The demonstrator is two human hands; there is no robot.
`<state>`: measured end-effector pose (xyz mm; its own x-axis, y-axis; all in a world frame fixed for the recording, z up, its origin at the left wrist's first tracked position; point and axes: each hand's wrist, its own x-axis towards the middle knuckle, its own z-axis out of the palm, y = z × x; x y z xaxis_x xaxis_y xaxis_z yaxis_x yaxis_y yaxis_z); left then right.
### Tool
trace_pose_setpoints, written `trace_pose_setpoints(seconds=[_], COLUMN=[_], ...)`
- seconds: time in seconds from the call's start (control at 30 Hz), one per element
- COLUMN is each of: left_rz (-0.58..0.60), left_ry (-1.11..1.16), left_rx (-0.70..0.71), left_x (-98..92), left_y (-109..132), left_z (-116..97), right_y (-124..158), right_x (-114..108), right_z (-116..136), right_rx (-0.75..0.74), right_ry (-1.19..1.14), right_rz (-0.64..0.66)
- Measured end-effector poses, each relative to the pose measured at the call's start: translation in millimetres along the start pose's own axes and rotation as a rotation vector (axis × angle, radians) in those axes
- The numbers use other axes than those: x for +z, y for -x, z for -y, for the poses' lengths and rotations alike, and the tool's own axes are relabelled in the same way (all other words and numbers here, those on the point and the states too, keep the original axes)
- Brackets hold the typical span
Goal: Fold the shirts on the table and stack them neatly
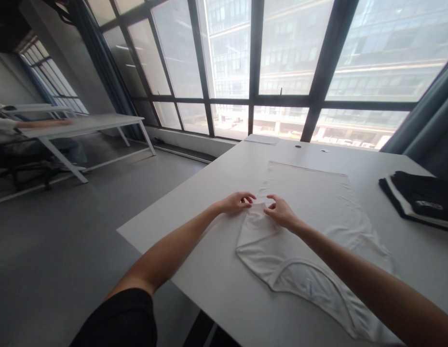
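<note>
A white T-shirt [310,202] lies spread on the white table, its neckline and inner label towards me and its hem towards the window. At its left side, my left hand [236,202] pinches the edge of the sleeve cloth between thumb and fingers. Just across from it, my right hand [281,212] holds the same bit of sleeve, thumb low and index finger raised off the cloth. A short, rumpled stretch of sleeve shows between the two hands. My right forearm passes over the body of the shirt and hides part of it.
A stack of folded black and white clothes [419,197] sits at the table's right. Near the far edge of the table [216,178] lies a flat white sheet [262,139]. Over at left, a person's arm [46,124] rests on another table [101,121].
</note>
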<state>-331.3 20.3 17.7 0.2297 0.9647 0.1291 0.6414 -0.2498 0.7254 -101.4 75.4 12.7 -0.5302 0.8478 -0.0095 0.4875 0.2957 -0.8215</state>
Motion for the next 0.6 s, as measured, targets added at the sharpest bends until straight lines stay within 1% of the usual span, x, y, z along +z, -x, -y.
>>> trace_pose_setpoints(seconds=[0.1, 0.2, 0.3, 0.4, 0.47, 0.53, 0.6], left_rz=[0.022, -0.017, -0.073, -0.091, -0.102, -0.112, -0.12], left_ry=[0.012, 0.016, 0.003, -0.048, -0.073, -0.089, -0.1], left_rx=[0.025, -0.001, -0.027, -0.05, -0.055, -0.048, -0.028], left_x=[1.5, 4.2, 9.4, 15.6, 19.7, 22.8, 23.1], left_y=[0, -2, -4, -5, -6, -6, -7], left_z=[1, 2, 3, 2, 0, 0, 0], right_y=[8, 18, 27, 32, 34, 35, 37], right_x=[-5, -11, -15, -18, -18, -18, -18], right_z=[-1, 6, 16, 24, 24, 20, 13], right_rx=[0.032, 0.004, -0.028, 0.054, 0.108, 0.109, 0.044], right_ry=[0.135, 0.14, 0.061, -0.103, -0.152, -0.074, 0.112], right_rz=[0.054, 0.142, 0.135, 0.132, 0.143, 0.142, 0.131])
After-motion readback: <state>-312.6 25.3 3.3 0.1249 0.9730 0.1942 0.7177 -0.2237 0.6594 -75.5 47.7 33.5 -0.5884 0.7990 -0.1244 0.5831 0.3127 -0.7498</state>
